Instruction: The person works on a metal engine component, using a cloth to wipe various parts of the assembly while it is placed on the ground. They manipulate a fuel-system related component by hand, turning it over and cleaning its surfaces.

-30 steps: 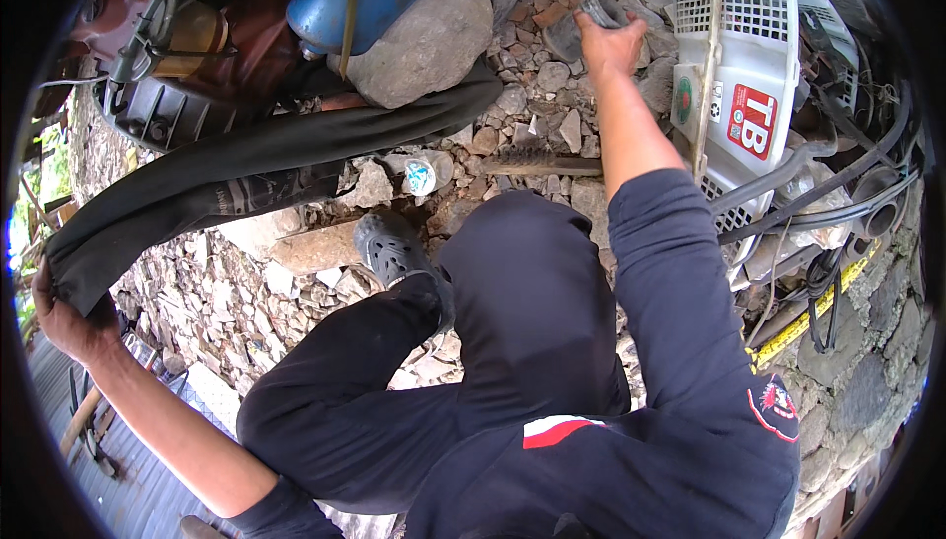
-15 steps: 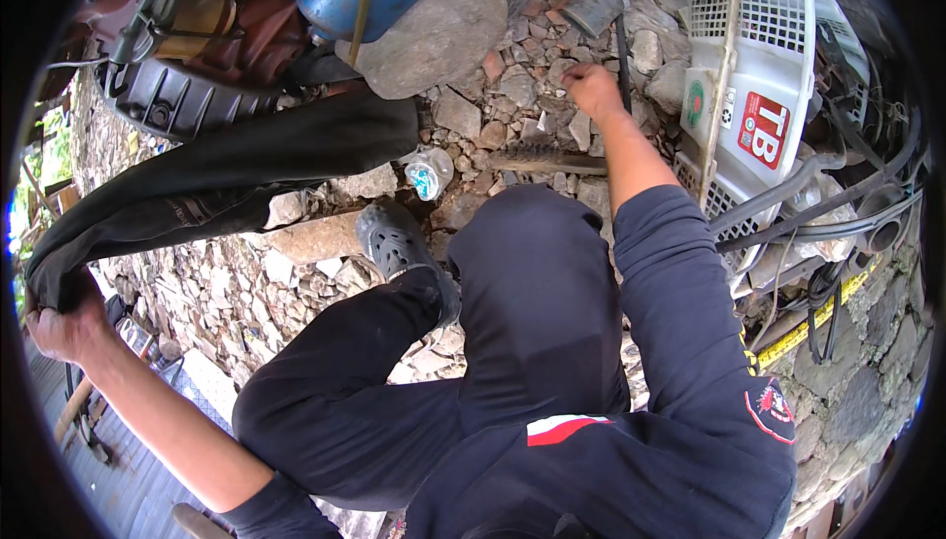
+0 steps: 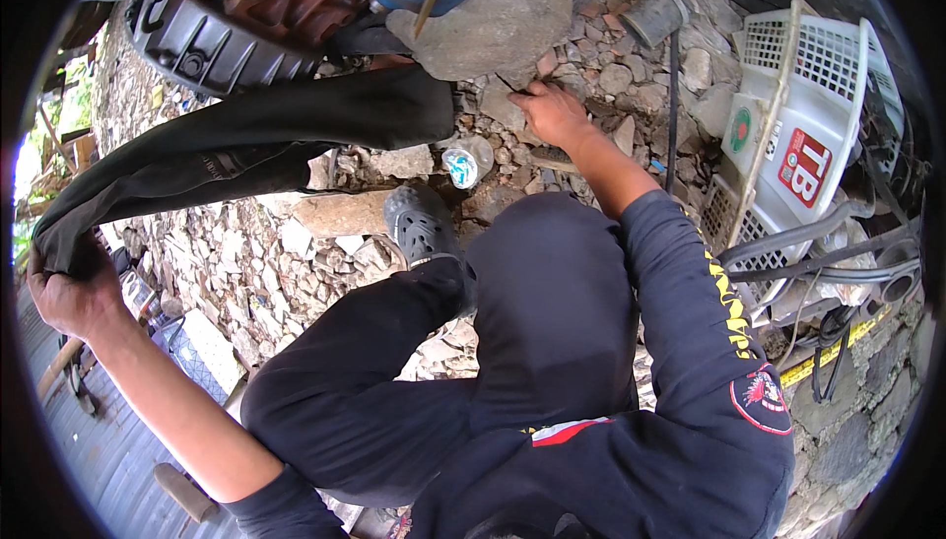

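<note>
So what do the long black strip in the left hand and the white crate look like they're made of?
Strip: looks like matte black rubber, since it sags and bends in the left hand; possibly rubberised fabric. Crate: likely moulded white plastic, with a smooth, slightly glossy lattice wall.

Daylit outdoor ground of rough grey and reddish broken stones (image 3: pixel 296 253) fills the scene, with a grey corrugated metal sheet (image 3: pixel 108 450) at lower left, green foliage (image 3: pixel 44 135) beyond it, and a mossy stone wall (image 3: pixel 867 421) at right.
</note>
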Demonstrator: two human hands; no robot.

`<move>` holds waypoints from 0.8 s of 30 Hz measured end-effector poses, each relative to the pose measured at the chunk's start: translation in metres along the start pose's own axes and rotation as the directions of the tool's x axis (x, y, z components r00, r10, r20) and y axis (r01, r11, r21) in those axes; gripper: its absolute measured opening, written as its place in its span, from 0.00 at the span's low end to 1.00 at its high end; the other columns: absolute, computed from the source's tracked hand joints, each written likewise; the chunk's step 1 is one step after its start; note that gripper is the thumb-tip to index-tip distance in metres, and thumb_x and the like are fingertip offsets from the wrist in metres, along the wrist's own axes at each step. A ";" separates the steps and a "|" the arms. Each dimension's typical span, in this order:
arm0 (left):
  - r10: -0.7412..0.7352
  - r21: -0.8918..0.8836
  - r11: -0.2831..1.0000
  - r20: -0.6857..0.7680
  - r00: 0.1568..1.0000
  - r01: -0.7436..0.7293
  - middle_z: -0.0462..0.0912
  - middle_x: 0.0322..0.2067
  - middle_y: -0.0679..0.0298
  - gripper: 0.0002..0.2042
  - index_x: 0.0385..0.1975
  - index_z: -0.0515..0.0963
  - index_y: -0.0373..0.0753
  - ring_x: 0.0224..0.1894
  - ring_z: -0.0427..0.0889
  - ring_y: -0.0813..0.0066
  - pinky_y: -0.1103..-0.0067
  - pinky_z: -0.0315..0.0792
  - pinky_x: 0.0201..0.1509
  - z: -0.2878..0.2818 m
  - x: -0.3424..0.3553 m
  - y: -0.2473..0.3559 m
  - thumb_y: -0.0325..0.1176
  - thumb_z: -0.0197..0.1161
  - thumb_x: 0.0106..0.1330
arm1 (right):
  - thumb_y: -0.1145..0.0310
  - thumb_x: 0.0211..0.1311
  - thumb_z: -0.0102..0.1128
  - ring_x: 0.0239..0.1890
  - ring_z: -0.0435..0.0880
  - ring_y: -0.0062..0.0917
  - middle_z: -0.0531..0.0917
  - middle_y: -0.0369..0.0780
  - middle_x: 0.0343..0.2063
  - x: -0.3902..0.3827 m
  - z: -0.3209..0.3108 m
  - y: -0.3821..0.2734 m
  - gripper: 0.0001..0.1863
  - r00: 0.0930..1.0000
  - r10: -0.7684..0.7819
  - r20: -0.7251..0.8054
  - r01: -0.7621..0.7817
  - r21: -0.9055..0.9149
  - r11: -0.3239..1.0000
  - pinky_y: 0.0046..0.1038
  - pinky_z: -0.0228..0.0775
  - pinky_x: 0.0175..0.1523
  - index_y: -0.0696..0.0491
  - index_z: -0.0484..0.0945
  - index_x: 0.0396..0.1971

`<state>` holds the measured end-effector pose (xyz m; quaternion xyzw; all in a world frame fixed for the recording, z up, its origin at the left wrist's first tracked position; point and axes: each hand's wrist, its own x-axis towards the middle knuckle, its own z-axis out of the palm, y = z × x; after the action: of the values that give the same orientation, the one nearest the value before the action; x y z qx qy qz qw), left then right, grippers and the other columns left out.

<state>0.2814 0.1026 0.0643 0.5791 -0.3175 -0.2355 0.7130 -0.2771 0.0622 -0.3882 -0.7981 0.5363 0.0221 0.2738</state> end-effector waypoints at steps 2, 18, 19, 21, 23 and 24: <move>-0.029 -0.004 1.000 0.022 0.999 0.029 0.83 0.45 0.52 0.15 0.47 0.78 0.31 0.47 0.84 0.55 0.64 0.78 0.56 -0.008 -0.001 0.005 0.36 0.52 0.71 | 0.70 0.63 0.52 0.61 0.74 0.39 0.77 0.40 0.54 0.003 -0.001 -0.011 0.20 1.000 0.005 -0.009 -0.005 -0.025 1.000 0.44 0.62 0.67 0.39 0.83 0.52; 0.025 0.110 0.993 0.059 0.998 -0.031 0.82 0.48 0.50 0.15 0.50 0.76 0.30 0.50 0.82 0.55 0.64 0.75 0.59 -0.008 -0.032 -0.006 0.33 0.47 0.73 | 0.73 0.57 0.55 0.64 0.70 0.32 0.79 0.37 0.51 0.000 -0.040 0.003 0.16 0.979 -0.097 0.181 0.135 -0.210 0.968 0.47 0.57 0.70 0.41 0.89 0.40; 0.022 0.110 0.994 0.063 0.998 -0.029 0.82 0.48 0.49 0.15 0.50 0.76 0.30 0.51 0.82 0.55 0.65 0.75 0.60 -0.009 -0.031 -0.006 0.32 0.47 0.73 | 0.73 0.57 0.56 0.64 0.69 0.32 0.79 0.37 0.51 -0.003 -0.035 0.004 0.16 0.981 -0.104 0.166 0.136 -0.200 0.970 0.47 0.56 0.70 0.41 0.89 0.40; 0.017 0.106 0.994 0.062 0.998 -0.024 0.82 0.48 0.49 0.15 0.50 0.76 0.30 0.50 0.82 0.55 0.65 0.75 0.60 -0.008 -0.028 -0.006 0.32 0.47 0.73 | 0.74 0.57 0.55 0.63 0.69 0.33 0.78 0.37 0.50 -0.007 -0.028 0.008 0.19 0.986 -0.090 0.142 0.119 -0.207 0.971 0.46 0.55 0.70 0.39 0.88 0.44; 0.030 0.106 0.994 0.064 0.998 -0.037 0.82 0.48 0.48 0.15 0.50 0.75 0.29 0.50 0.82 0.55 0.65 0.76 0.59 -0.004 -0.027 -0.007 0.31 0.47 0.73 | 0.74 0.57 0.54 0.62 0.70 0.33 0.78 0.37 0.49 -0.008 -0.025 0.012 0.21 0.990 -0.068 0.123 0.091 -0.197 0.976 0.45 0.55 0.70 0.39 0.87 0.47; 0.042 0.111 0.993 0.063 0.997 -0.049 0.82 0.48 0.48 0.14 0.50 0.75 0.29 0.50 0.83 0.55 0.65 0.76 0.59 -0.003 -0.027 -0.008 0.30 0.48 0.73 | 0.74 0.57 0.54 0.61 0.70 0.33 0.78 0.37 0.49 -0.010 -0.023 0.014 0.22 0.989 -0.087 0.119 0.110 -0.204 0.973 0.45 0.56 0.69 0.38 0.86 0.48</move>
<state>0.2652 0.1213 0.0517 0.6036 -0.3651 -0.2183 0.6743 -0.2995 0.0559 -0.3708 -0.8459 0.4748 0.1083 0.2174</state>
